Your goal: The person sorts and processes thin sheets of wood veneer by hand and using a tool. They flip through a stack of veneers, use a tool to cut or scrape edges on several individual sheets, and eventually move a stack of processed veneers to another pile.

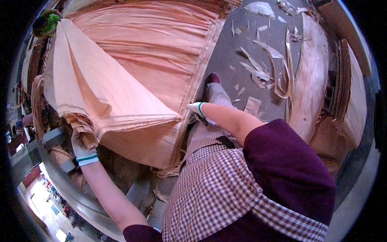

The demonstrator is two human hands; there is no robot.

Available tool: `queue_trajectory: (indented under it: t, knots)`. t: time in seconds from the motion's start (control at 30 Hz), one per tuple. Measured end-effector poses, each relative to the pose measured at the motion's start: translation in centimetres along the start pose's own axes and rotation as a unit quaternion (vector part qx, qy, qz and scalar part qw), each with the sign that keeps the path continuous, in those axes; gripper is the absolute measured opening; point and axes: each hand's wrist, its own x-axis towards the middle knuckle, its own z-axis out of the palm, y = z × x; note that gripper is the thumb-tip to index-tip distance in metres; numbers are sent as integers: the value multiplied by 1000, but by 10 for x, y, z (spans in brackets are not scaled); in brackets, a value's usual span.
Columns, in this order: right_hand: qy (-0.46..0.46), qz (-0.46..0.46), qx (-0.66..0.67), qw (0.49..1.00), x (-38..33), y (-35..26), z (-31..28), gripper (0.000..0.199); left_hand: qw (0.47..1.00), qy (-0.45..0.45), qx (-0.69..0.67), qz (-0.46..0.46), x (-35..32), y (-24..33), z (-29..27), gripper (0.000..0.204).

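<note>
A sheaf of thin pale wood veneer sheets (pixel 92 84) is lifted and folded over above a large stack of veneer (pixel 161 52). My left hand (pixel 82 147), in a white glove with a green cuff band, grips the sheaf's lower left corner. My right hand (pixel 196 108), in the same kind of glove, holds the sheaf's pointed right corner at the stack's edge. At the top left another person's hand in a green glove (pixel 47 23) holds the far end of the lifted sheets.
Broken veneer strips and scraps (pixel 262 64) litter the grey floor (pixel 225 60) to the right of the stack. Curled veneer pieces (pixel 312 76) and wooden boards (pixel 354 92) stand at the far right. A metal machine frame (pixel 56 137) runs along the lower left.
</note>
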Motion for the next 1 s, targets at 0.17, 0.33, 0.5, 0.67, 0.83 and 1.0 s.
queue_trajectory:
  t: [0.17,0.33,0.5,0.67,0.83,1.0]
  knots:
    - [-47,34,222,973,99,59,36,67,960,-63,-223,-159,33,-35,4,12]
    - [-160,-36,461,872,87,28,111,77,979,70,131,140,-49,56,-77,32]
    - [-27,-48,650,758,105,13,146,45,920,224,266,178,-56,6,-67,41]
    - [-1,-160,709,686,188,43,166,44,982,94,114,118,-94,29,-90,22]
    - [-17,-172,696,697,220,45,200,40,969,-147,-176,-87,-137,44,-104,24]
    - [-33,-193,628,753,166,44,230,25,666,-122,-730,-91,-184,80,-153,37]
